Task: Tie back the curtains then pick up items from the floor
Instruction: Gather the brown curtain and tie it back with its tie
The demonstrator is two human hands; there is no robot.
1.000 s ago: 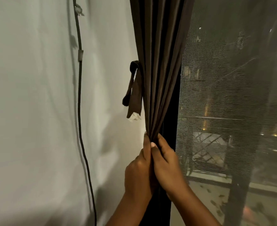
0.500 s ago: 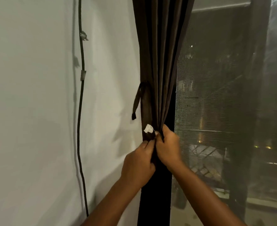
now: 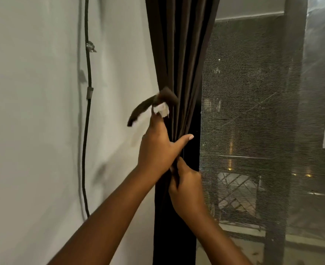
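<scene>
**At the window edge: curtain gathered, tie-back strap being lifted**

Beside the pale grey wall (image 3: 33, 131), the dark brown pleated fabric curtain (image 3: 180, 64) hangs in 1 tight bundle at the left edge of the mesh-screened window (image 3: 253, 121). The right hand (image 3: 184, 180) grips the bundle low, its fingers curled round the folds, and I judge this is to keep the pleats together so they do not spread again. The left hand (image 3: 157, 150) is higher, just beside the bundle; its fingers reach up and pinch the matching brown fabric tie-back strap (image 3: 148, 106) near its small white label (image 3: 160, 109), while the thumb stands out across the folds. The strap looks blurred and its free end swings out toward the wall, apart from the curtain. It seems to be fixed behind the bundle, but this part is hidden. The strap is not yet round the curtain, so the tying step is at its beginning. A thin black cable (image 3: 88, 111) runs down the wall, well apart from the hands. The floor items are not in view.
</scene>
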